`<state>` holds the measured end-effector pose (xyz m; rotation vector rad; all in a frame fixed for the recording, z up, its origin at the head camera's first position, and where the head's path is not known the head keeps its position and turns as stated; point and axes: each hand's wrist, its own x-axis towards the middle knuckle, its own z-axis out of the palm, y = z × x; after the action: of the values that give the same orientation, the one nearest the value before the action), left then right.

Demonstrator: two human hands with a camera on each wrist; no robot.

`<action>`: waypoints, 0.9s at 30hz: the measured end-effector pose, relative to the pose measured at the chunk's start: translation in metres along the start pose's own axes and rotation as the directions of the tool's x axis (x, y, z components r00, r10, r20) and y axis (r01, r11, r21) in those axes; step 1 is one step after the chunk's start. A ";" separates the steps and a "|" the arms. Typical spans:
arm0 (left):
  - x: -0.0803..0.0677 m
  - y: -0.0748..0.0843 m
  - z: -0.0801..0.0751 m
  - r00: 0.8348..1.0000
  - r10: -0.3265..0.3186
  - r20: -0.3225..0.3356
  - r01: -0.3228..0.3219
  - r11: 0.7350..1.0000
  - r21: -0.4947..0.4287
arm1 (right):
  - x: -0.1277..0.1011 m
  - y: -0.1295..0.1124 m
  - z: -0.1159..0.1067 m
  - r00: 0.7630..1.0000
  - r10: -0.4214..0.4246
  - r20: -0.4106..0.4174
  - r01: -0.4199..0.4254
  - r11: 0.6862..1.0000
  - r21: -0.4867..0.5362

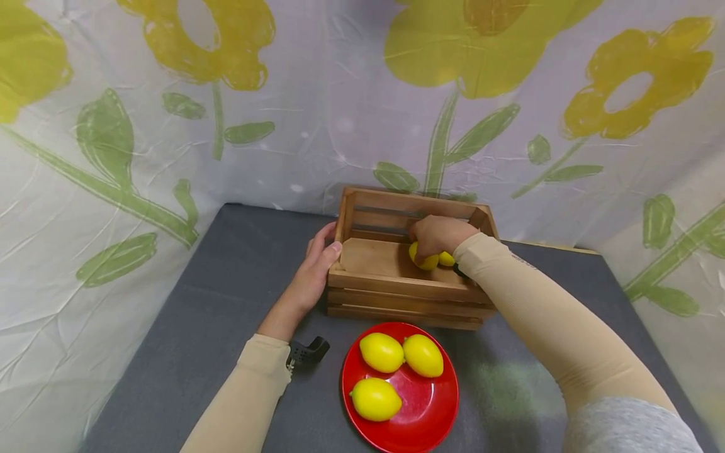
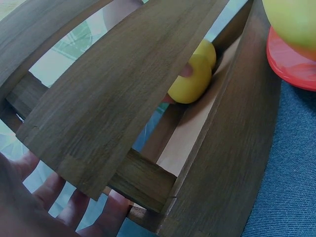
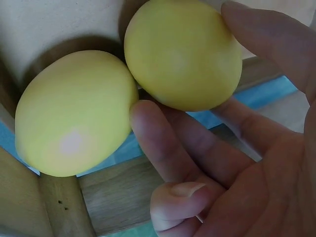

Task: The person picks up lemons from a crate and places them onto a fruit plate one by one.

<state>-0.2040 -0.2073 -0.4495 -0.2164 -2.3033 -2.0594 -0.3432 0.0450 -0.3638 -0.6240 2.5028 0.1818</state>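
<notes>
A brown slatted wooden crate (image 1: 408, 286) stands toward the table's back. My left hand (image 1: 317, 264) holds its left end, thumb at the rim and fingers against the outer side; the left wrist view shows the fingers (image 2: 74, 207) at the slat ends. Inside the crate's right half, my right hand (image 1: 444, 236) grips a yellow lemon (image 3: 182, 54) between thumb and fingers. A second lemon (image 3: 76, 113) lies beside it in the crate's corner, touching a fingertip. From the head view, my right hand and sleeve partly hide both lemons.
Just in front of the crate, a red plate (image 1: 421, 412) bears three lemons, one of them a lemon (image 1: 376, 399) at the front left. The dark table (image 1: 226, 352) meets a flower-printed curtain (image 1: 317, 126) behind the crate.
</notes>
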 end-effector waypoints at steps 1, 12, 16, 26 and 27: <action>0.000 0.000 0.000 1.000 -0.001 0.000 0.001 1.000 0.000 | 0.000 0.000 0.000 1.000 -0.002 0.001 0.002 1.000 0.001; -0.001 0.001 0.003 1.000 0.012 0.013 -0.012 1.000 0.007 | -0.003 0.002 0.003 1.000 0.012 0.015 -0.012 1.000 -0.008; -0.001 0.001 0.002 1.000 0.010 0.016 -0.011 1.000 0.009 | -0.005 0.001 0.002 1.000 -0.005 0.010 0.005 1.000 -0.005; 0.000 -0.001 0.003 1.000 0.015 0.020 -0.015 1.000 -0.005 | -0.006 0.002 0.000 1.000 -0.018 0.022 0.019 1.000 -0.025; 0.000 -0.001 0.003 1.000 0.016 0.018 -0.016 1.000 -0.006 | -0.006 0.003 0.000 1.000 -0.021 0.019 0.021 0.999 -0.027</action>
<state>-0.2038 -0.2041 -0.4509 -0.2537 -2.2990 -2.0653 -0.3400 0.0495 -0.3609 -0.6562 2.4791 0.2130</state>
